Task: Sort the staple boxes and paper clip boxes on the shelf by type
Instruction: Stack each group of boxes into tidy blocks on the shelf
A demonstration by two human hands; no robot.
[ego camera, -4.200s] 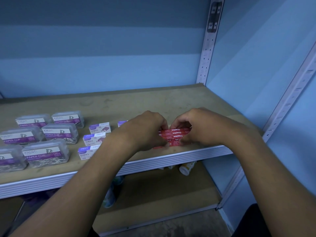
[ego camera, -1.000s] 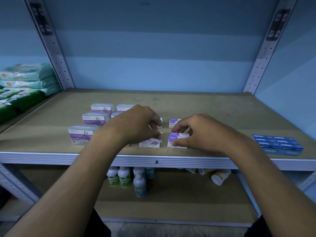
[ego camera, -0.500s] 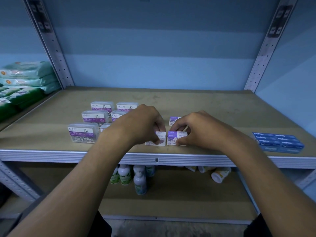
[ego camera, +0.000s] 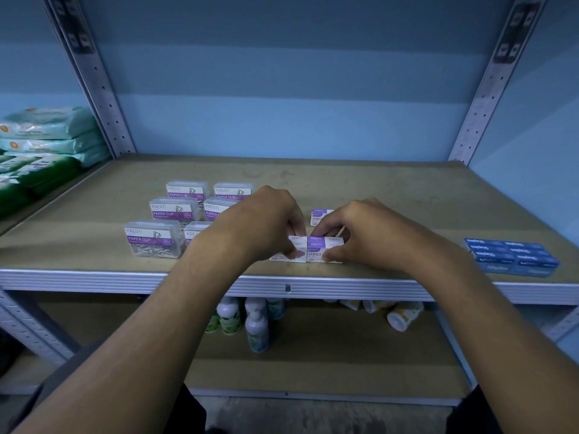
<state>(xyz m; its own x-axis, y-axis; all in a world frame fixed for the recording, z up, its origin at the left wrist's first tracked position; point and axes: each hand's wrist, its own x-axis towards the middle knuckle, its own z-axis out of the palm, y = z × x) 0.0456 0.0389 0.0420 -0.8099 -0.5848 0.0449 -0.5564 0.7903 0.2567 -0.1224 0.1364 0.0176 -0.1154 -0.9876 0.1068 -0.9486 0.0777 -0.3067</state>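
Paper clip boxes point(ego camera: 155, 239) sit in two columns on the shelf board point(ego camera: 391, 195), left of frame centre. Staple boxes point(ego camera: 324, 249) lie at centre near the front edge, touching side by side, the left hand point(ego camera: 266, 220) and right hand point(ego camera: 360, 233) on them; one more staple box point(ego camera: 319, 216) lies just behind. A block of staple packs point(ego camera: 510, 255) lies at right. Stacked packets point(ego camera: 47, 142) occupy the far left. Bottles point(ego camera: 250, 321) stand on the lower shelf.

shelf point(ego camera: 376, 189) | left: clear paper clip boxes point(ego camera: 153, 238) | middle: white staple boxes point(ego camera: 322, 249) | right: blue staple boxes point(ego camera: 510, 255)
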